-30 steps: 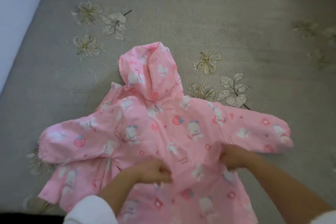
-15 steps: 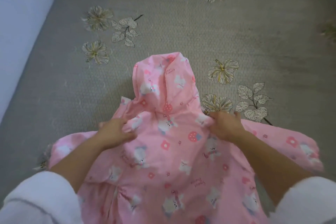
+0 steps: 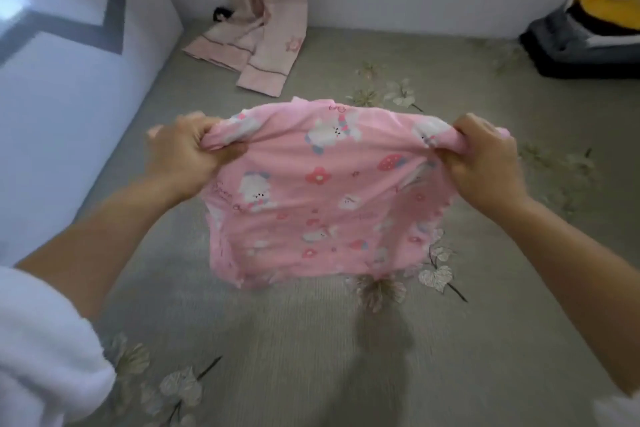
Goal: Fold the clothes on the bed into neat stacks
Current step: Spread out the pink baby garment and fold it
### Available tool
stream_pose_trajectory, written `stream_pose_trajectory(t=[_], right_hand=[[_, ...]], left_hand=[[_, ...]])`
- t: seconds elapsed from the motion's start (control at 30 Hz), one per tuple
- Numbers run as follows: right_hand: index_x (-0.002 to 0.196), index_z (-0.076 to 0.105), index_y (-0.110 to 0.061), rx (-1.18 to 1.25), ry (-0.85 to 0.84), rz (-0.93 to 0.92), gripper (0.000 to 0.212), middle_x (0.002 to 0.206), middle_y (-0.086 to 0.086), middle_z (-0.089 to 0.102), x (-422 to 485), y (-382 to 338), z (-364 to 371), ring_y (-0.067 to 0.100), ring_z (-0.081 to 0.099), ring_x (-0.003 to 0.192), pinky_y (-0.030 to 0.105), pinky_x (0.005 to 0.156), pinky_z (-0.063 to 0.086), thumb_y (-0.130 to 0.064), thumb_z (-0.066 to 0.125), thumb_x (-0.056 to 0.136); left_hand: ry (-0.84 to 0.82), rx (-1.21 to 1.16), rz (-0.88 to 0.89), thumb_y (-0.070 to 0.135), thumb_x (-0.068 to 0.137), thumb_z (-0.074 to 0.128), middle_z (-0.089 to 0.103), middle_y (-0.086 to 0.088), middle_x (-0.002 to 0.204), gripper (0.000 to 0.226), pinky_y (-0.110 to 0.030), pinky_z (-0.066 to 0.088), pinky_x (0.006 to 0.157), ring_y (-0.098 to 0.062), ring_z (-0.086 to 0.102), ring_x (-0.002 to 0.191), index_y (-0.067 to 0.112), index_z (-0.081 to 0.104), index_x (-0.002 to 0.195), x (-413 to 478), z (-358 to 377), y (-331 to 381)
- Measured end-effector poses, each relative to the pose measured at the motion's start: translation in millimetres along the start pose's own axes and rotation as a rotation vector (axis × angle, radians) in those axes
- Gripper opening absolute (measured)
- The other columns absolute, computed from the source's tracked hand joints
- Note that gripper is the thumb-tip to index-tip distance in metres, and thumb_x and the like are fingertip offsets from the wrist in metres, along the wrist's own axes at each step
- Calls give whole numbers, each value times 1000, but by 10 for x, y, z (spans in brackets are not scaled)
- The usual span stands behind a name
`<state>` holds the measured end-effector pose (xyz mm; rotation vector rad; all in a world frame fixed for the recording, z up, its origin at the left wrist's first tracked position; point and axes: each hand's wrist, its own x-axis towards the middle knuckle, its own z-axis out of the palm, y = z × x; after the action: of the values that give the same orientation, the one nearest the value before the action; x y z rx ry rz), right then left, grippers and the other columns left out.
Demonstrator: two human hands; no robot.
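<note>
1. Head view: the pink garment (image 3: 311,198) hangs in the air between the two hands, above the grey flowered bedspread (image 3: 277,340); whether its lower hem touches the cover cannot be told.
2. The left hand (image 3: 183,152) grips one bunched top corner, the right hand (image 3: 485,159) the other, so the upper edge is stretched taut between them.
3. The cloth is thin and soft, printed with white bunnies, red flowers and strawberries; it drapes in loose folds below.
4. Both forearms reach forward, fingers curled tight round the fabric; a white sleeve (image 3: 45,350) covers the left upper arm.
5. Folded pale pink clothes (image 3: 249,55) lie further back near the wall, and a dark pile with a yellow item (image 3: 588,35) sits at the far right.
</note>
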<state>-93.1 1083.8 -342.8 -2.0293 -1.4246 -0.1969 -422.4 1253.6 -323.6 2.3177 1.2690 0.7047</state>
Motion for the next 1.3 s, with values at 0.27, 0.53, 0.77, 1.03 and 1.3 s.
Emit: stream_pose_trajectory(t=[0.27, 0.53, 0.77, 1.03, 1.3], right_hand=[[74, 53, -11, -18, 35, -118, 26, 72, -6, 48, -416, 101, -405, 22, 45, 67, 45, 70, 42, 9, 68, 65], [76, 45, -26, -189, -707, 193, 33, 76, -10, 50, -2358, 558, 242, 24, 57, 81, 32, 77, 22, -5, 67, 64], [92, 49, -32, -303, -1250, 424, 16, 101, -10, 57, -3340, 582, 538, 15, 54, 109, 30, 85, 26, -18, 49, 84], [139, 34, -15, 395, -703, 921, 60, 123, -1, 54, -2896, 202, 1003, 23, 55, 110, 42, 96, 46, -28, 64, 89], [89, 70, -3, 697, -948, 1038, 21, 84, 7, 66, -2980, 167, 885, 18, 60, 79, 29, 70, 47, 7, 63, 72]], left_hand=[[66, 14, 143, 53, 77, 56, 55, -4, 73, 44, -54, 43, 73, -29, 54, 76, 15, 75, 89, -408, 87, 55], [-427, 228, -19, 48, 70, 44, 65, 2, 82, 42, -36, 31, 70, -25, 63, 82, 23, 73, 87, -2276, 1244, -653], [-848, 234, -321, 31, 87, 49, 57, 4, 121, 41, -27, 29, 83, -15, 48, 115, 28, 50, 127, -3338, 1740, -993], [-410, -315, -617, 32, 91, 61, 57, 8, 111, 48, -24, 41, 77, -4, 56, 94, 24, 46, 135, -2984, 2078, -567], [-681, -866, -770, 15, 65, 68, 70, 13, 82, 34, -21, 50, 75, -6, 63, 84, 23, 68, 98, -2835, 2156, -109]])
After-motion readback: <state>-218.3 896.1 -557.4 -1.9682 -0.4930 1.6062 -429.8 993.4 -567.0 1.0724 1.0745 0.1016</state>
